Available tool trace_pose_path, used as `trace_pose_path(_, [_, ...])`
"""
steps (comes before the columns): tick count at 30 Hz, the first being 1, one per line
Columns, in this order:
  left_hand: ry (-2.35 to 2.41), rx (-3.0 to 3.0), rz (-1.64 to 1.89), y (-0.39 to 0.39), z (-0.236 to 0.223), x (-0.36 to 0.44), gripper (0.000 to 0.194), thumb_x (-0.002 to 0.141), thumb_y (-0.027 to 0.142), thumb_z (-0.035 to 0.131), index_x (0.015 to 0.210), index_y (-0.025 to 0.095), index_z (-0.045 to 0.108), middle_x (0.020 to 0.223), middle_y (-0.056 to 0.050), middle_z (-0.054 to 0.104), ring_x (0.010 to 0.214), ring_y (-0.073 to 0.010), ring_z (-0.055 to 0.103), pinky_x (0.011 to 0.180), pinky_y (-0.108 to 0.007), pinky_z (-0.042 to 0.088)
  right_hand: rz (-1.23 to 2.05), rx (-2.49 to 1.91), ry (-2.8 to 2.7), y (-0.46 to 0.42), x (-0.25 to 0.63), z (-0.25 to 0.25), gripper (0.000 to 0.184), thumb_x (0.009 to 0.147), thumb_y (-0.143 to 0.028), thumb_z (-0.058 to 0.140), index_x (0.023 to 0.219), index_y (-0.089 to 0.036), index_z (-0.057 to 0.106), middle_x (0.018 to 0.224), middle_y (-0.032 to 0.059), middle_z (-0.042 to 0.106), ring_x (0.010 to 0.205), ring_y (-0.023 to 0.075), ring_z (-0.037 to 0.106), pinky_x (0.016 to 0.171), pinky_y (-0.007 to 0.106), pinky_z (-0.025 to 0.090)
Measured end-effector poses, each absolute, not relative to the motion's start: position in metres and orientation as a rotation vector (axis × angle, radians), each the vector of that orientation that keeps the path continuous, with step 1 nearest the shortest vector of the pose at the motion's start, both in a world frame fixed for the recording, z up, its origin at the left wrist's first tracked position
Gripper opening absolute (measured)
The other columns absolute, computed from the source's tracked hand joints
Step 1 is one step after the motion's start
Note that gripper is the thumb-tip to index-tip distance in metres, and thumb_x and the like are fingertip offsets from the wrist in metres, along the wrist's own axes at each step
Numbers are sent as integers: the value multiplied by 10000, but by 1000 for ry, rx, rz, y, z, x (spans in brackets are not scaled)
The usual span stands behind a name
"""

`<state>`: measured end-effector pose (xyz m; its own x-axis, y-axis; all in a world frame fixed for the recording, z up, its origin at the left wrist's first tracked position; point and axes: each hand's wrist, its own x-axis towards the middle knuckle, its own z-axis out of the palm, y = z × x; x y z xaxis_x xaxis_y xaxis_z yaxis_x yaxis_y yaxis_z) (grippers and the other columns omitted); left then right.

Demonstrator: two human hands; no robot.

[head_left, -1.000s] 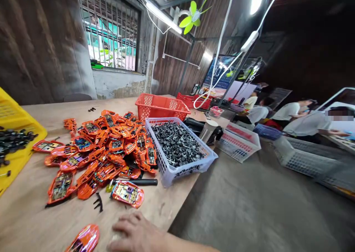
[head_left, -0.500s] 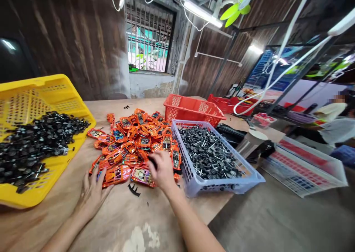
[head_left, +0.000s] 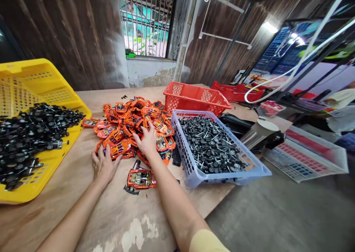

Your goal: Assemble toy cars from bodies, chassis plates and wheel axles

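Note:
A heap of orange toy car bodies [head_left: 127, 124] lies on the table before me. My left hand [head_left: 104, 165] rests at the heap's front left edge, fingers spread against an orange body. Reaching onto the heap's front, my right hand [head_left: 146, 141] has its fingers apart over the car bodies and grips nothing that I can see. One toy car body [head_left: 141, 178] lies underside up in front of the heap, close to my right forearm. Beside it is a curved black plastic part [head_left: 131, 190], and another black piece [head_left: 136, 165] sits just behind it.
To the left, a tilted yellow basket [head_left: 63, 93] holds black wheel-and-axle parts. A translucent crate [head_left: 222, 178] full of wheels on axles stands at the right, with a red basket [head_left: 194, 100] behind it. A white crate [head_left: 318, 167] is beyond the table's right edge.
My right hand has moved up and away onto the heap, its fingers spreading. One car body now lies apart in front. My left hand still touches the heap's edge. The view has tilted down.

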<state>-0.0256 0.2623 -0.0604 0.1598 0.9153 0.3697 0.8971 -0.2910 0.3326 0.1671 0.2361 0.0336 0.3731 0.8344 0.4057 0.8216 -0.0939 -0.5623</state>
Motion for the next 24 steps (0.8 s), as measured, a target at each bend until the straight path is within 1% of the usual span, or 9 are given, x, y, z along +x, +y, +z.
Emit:
trace_pose_path(3, [1847, 2326, 744, 263, -51, -25, 794, 909, 585, 456, 1512, 86, 324, 1576, -256, 190, 1418, -523, 127, 1089, -693, 254, -59, -1858, -1528, 200, 174, 37, 568, 896, -569, 577, 1347, -225, 539, 1565, 131, 243, 1438, 312, 231, 1158, 507, 260])
trace_pose_path(5, [1839, 2316, 782, 258, -47, -26, 818, 899, 574, 486, 1525, 87, 285, 1583, -258, 158, 1430, -518, 106, 1093, -695, 244, -108, -1848, -1526, 166, 184, 27, 558, 908, -552, 563, 1372, -248, 507, 1539, 122, 283, 1426, 294, 254, 1157, 487, 274])
trace_pose_path(10, [1559, 2454, 1056, 237, -41, -9, 819, 890, 529, 535, 1535, 113, 252, 1597, -213, 157, 1471, -431, 94, 1170, -604, 195, 21, -2106, -1227, 122, 200, -14, 558, 956, -422, 475, 1435, -147, 393, 1443, 217, 371, 1361, 331, 360, 1094, 524, 362])
trace_pose_path(13, [1431, 2507, 1065, 228, -36, 3, 724, 903, 502, 528, 1494, 127, 341, 1578, -205, 213, 1454, -413, 167, 1172, -581, 215, 125, -2129, -1380, 132, 197, -14, 639, 955, -463, 483, 1465, -105, 342, 1475, 220, 334, 1383, 298, 368, 1111, 437, 383])
trace_pose_path(15, [1419, 2506, 1085, 225, -30, 0, 671, 909, 472, 529, 1463, 124, 383, 1570, -209, 226, 1447, -404, 194, 1167, -571, 236, 79, -2211, -1521, 137, 199, -3, 598, 977, -434, 448, 1474, -120, 336, 1463, 182, 373, 1368, 237, 398, 1105, 343, 398])
trace_pose_path(17, [1433, 2492, 1106, 222, -23, -17, 622, 904, 430, 547, 1435, 134, 416, 1567, -206, 233, 1450, -389, 207, 1165, -559, 249, -16, -2386, -1575, 131, 207, 8, 464, 992, -295, 395, 1431, -143, 408, 1381, 155, 471, 1303, 206, 459, 1075, 302, 418])
trace_pose_path(19, [1480, 2468, 1102, 216, -19, -42, 558, 896, 387, 560, 1392, 152, 461, 1554, -200, 258, 1443, -373, 245, 1157, -555, 264, -33, -2536, -1559, 119, 220, 13, 390, 957, -144, 350, 1297, -126, 541, 1221, 179, 566, 1180, 244, 540, 989, 338, 475])
trace_pose_path(21, [1545, 2448, 1083, 210, -17, -71, 464, 900, 361, 548, 1317, 159, 526, 1513, -193, 322, 1416, -354, 309, 1142, -539, 298, 8, -2607, -1579, 109, 230, 11, 385, 927, -76, 308, 1140, -100, 628, 1084, 216, 601, 1068, 300, 581, 853, 384, 522])
trace_pose_path(24, [1638, 2477, 1026, 206, -17, -115, 341, 908, 346, 527, 1179, 160, 617, 1439, -171, 427, 1395, -340, 334, 1142, -513, 318, 22, -2638, -1678, 101, 233, 6, 397, 918, -56, 281, 1053, -79, 653, 1044, 249, 610, 1031, 350, 583, 740, 404, 525])
